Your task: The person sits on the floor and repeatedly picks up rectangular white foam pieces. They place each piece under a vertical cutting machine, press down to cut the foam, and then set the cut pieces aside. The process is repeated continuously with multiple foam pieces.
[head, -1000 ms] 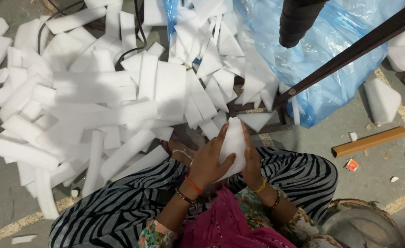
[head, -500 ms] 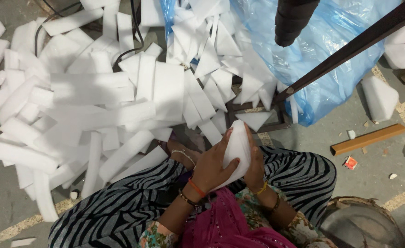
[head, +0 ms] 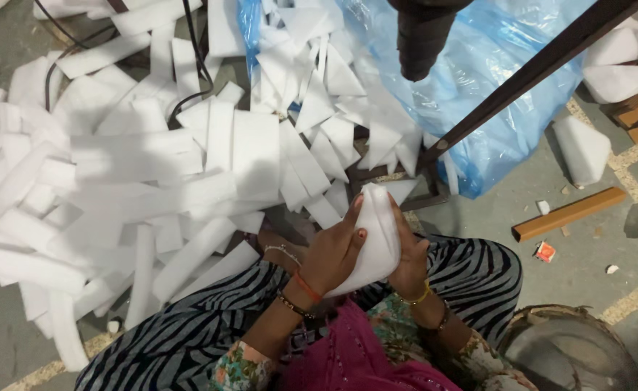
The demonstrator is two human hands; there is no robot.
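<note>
I sit on the floor in striped trousers and hold one white foam piece upright over my lap. My left hand wraps its left face, thumb along the edge. On its right side my right hand grips it from behind. The piece is tall and narrow with a rounded top. Just beyond my knees lies a big heap of white foam strips and triangular offcuts.
A blue plastic sheet covers the floor at the back right. A dark metal bar slants across it, and a black cylinder hangs at the top. A wooden stick and foam blocks lie right. A round basin sits bottom right.
The foam piece has been turned from lying low in my hands to standing more upright. Both hands shifted their hold on it a little.
</note>
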